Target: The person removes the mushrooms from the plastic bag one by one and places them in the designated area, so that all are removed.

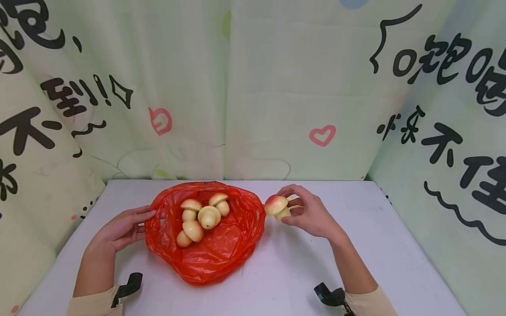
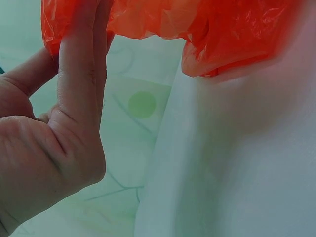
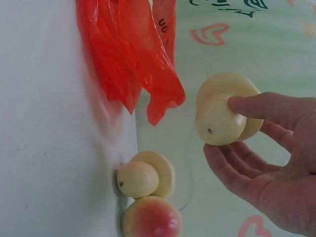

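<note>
A red plastic bag (image 1: pixel 221 263) lies open on the table, with several cream toy mushrooms (image 1: pixel 208 217) inside. My left hand (image 1: pixel 125 228) holds the bag's left rim; in the left wrist view its long fingers (image 2: pixel 78 74) run up against the red film. Just beyond the right rim, my right hand (image 1: pixel 310 213) pinches another toy mushroom (image 1: pixel 276 206), its cap flushed red, between thumb and fingers. In the right wrist view this mushroom (image 3: pixel 222 116) shows its rounded stem end, raised beside the hanging bag edge (image 3: pixel 163 96).
The right wrist view shows another toy mushroom (image 3: pixel 140 178) and a red-flushed cap (image 3: pixel 153 217) on the table below the hand. Patterned curtains (image 1: pixel 276 87) enclose the white table (image 1: pixel 387 263) at the back and sides. A black wrist camera (image 1: pixel 128 287) sits on the left sleeve.
</note>
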A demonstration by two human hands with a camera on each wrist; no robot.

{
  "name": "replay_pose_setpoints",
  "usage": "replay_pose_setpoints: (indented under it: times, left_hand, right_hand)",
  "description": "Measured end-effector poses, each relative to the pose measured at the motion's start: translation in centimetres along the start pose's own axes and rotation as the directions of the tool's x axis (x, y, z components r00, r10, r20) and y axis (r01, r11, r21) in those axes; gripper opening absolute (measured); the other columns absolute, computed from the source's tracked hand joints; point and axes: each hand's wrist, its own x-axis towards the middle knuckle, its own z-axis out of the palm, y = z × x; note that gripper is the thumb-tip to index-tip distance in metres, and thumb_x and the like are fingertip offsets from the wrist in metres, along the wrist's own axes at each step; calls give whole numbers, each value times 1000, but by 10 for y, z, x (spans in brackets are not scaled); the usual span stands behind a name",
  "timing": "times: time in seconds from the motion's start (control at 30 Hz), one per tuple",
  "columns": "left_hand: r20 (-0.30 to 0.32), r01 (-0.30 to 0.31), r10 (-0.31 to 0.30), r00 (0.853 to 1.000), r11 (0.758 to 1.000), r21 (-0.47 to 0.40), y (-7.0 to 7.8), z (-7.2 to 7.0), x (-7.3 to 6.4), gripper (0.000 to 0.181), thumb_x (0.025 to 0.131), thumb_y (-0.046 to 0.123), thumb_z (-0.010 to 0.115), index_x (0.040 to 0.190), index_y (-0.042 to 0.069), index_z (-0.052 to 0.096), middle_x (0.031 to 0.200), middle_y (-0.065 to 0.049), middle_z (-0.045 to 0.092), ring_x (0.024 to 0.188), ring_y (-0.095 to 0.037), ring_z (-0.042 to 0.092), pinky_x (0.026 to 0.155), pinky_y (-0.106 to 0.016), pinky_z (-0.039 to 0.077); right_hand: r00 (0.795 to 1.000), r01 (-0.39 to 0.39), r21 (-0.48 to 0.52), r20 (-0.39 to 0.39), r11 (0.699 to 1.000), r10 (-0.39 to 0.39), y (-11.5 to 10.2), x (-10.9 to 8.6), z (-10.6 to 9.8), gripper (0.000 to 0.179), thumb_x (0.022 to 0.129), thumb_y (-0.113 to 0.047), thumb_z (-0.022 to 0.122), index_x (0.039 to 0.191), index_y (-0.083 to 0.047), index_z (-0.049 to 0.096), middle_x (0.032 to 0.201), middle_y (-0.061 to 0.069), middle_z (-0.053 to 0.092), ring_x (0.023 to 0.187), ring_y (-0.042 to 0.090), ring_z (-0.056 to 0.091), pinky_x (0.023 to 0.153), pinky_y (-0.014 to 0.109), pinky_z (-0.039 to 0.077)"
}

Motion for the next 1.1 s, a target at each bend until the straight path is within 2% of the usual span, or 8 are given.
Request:
replay_pose_setpoints:
  times: [0.23,0.5,0.73,0.97,1.1]
  left_hand:
    - [-1,3,-3,1000,1000,7,0,0,0,68,106,28,62,163,7,32,108,7,77,97,-16,78,89,-34,63]
    - [-4,7,-7,1000,1000,12,0,1,0,66,106,28,62,162,7,33,108,7,77,97,-17,78,89,-34,63]
    - [5,5,-5,1000,1000,14,1,2,1,71,107,27,61,164,4,25,108,7,77,97,-17,78,89,-35,63]
    - [0,7,-7,1000,1000,11,0,1,2,71,106,27,63,163,5,28,108,6,77,97,-17,78,89,-35,63]
    - [0,8,-8,1000,1000,15,0,1,2,71,106,27,62,164,5,26,108,6,77,97,-18,78,89,-35,63]
  right_hand:
    - [1000,-4,-23,-13,1000,3,7,-2,-4,59,82,1,84,133,-18,61,127,9,61,109,30,69,89,37,64]
    - [1000,-13,-60,-20,998,12,15,-3,-4,58,82,2,85,131,-18,62,126,10,62,106,29,70,89,39,64]
    - [999,-32,-62,8,998,32,22,-3,-2,54,84,1,83,130,-16,62,133,11,62,106,29,70,91,41,64]
    - [998,-49,-90,25,995,51,27,-3,3,54,82,4,83,127,-16,62,124,11,61,109,30,69,90,39,64]
    - [998,-51,-95,30,994,54,29,-3,6,53,81,5,83,126,-16,63,123,11,62,110,31,68,90,43,64]
